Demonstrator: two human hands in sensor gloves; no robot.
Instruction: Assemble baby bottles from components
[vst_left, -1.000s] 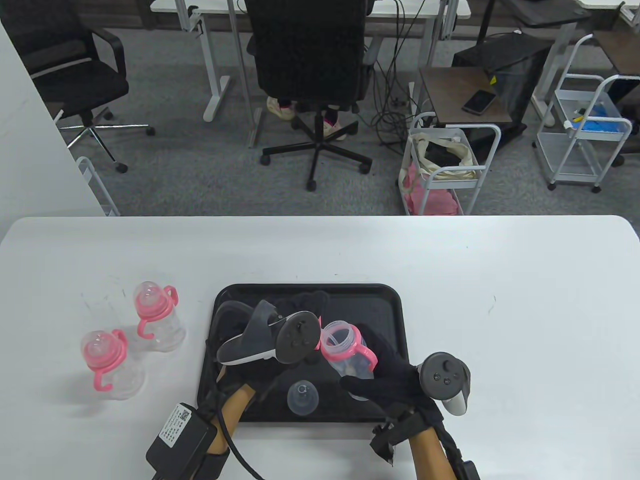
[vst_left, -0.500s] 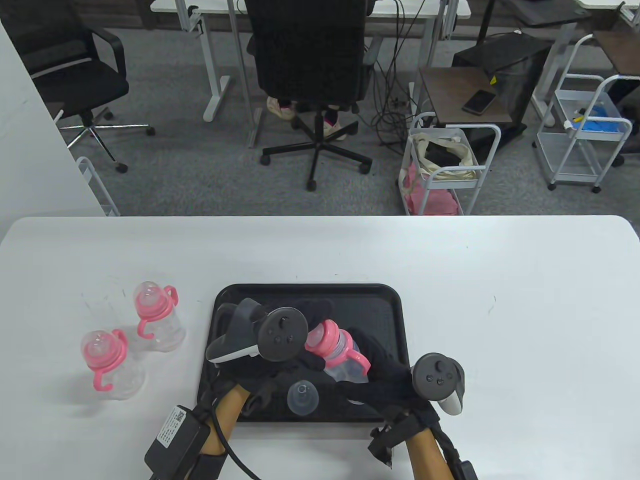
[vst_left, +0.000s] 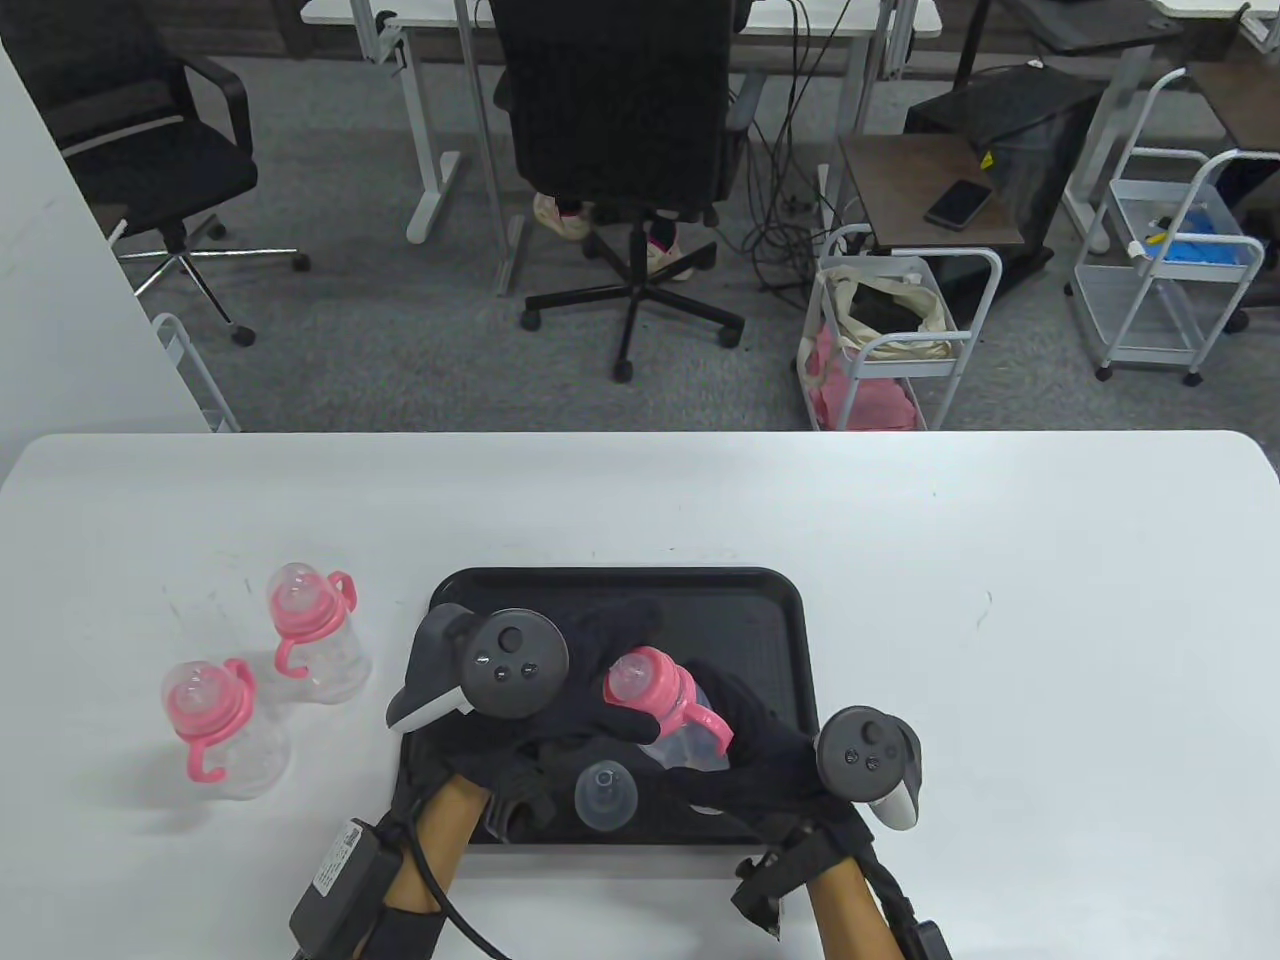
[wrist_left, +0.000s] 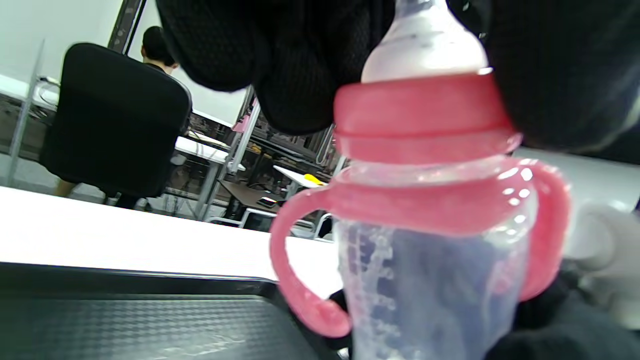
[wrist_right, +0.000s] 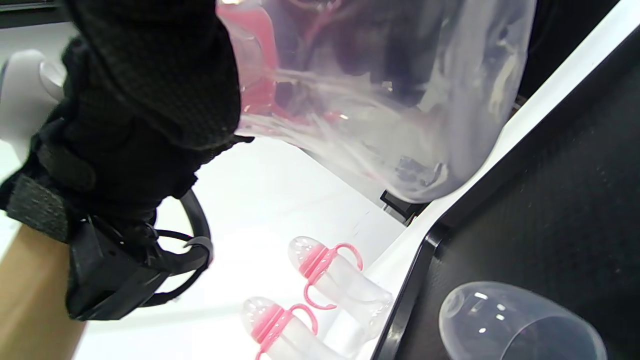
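Office floor beyond: grey carpet, a black swivel chair (vst_left: 615, 110), wire carts. In the foreground, a white table (vst_left: 1000, 600) bearing a black tray (vst_left: 770, 610) near its front edge.

Finished work: two assembled bottles (vst_left: 300, 630), each with pink collar, handles and clear cap fitted, are stood on the table left of the tray, well apart from it. The same pair is seen lying below in the right wrist view.

Work in hand: a third bottle (vst_left: 675, 715) is held above the tray, tilted with its top towards the left hand. The clear body is gripped from below by the right hand (vst_left: 770, 760), fingers curled round it. The pink collar (wrist_left: 425, 120) with its teat (wrist_left: 425, 45) is grasped by the left hand (vst_left: 590, 690), gloved fingers closed about the top; the wrist view shows the collar seated just above the handle ring (wrist_left: 430, 200). Whether the collar is fully screwed down cannot be told.

Outstanding: a clear dome cap (vst_left: 606, 796) is left loose on the tray, just beside the held bottle, near the front rim. No other loose parts are made out on the tray, though part of it is hidden by the hands.

Judgement: task well advanced. Two bottles done, the third at the collar-tightening step; capping and setting aside with the others are judged to remain.
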